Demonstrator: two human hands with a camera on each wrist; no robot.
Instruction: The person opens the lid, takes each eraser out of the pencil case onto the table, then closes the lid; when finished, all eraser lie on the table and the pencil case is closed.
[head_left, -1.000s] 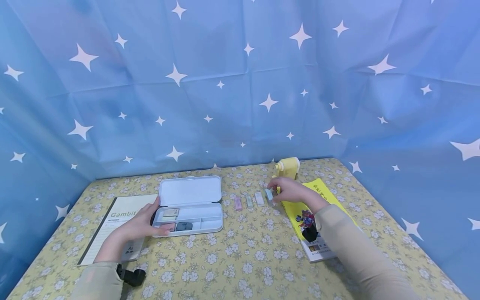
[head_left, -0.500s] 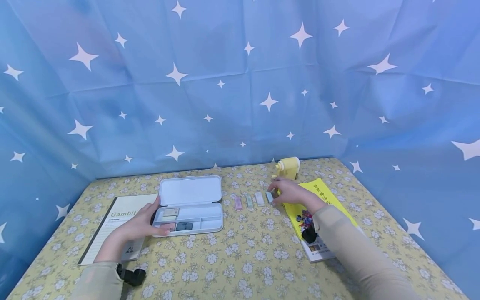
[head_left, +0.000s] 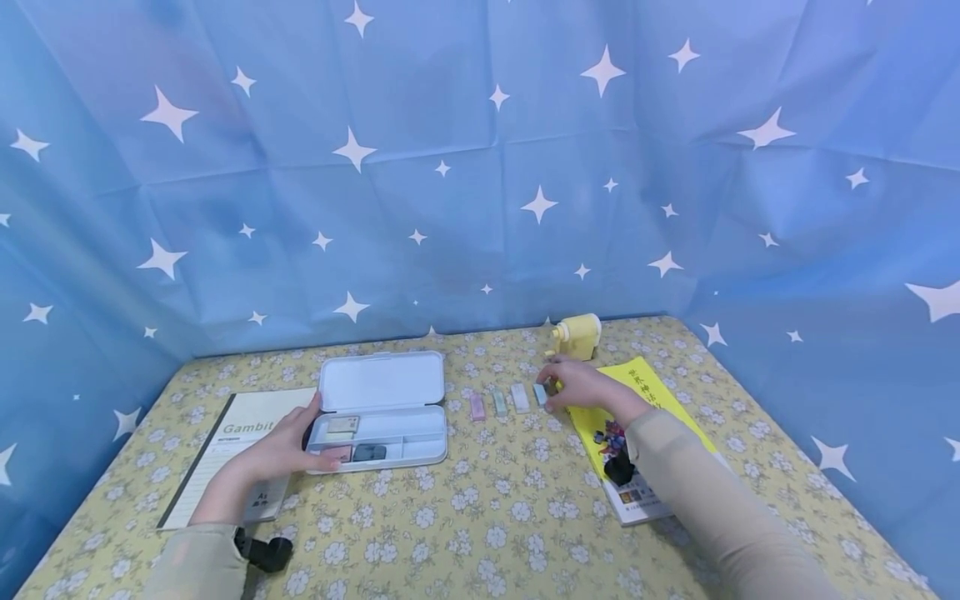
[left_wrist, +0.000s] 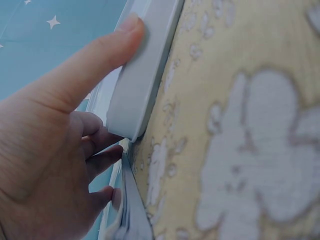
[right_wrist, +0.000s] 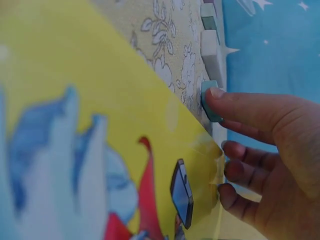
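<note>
Two fingers of the right hand (head_left: 581, 387) are set on the blue eraser (head_left: 539, 393), its grip closed lightly round the small block, which lies flat on the bench (head_left: 480, 517). The eraser's long axis runs away from the person, toward the starred backdrop (head_left: 480, 167), parallel with the three other erasers (head_left: 498, 403) laid in a row just to its left. A yellow booklet (head_left: 637, 392) lies under the right wrist, and a yellow sharpener (head_left: 576, 335) stands just behind the hand. The left hand (head_left: 281, 450) is held against the left end of the open pencil case (head_left: 390, 433), thumb on its front edge, fingers curled behind it. A notebook (head_left: 225, 450) lies beneath that hand.
</note>
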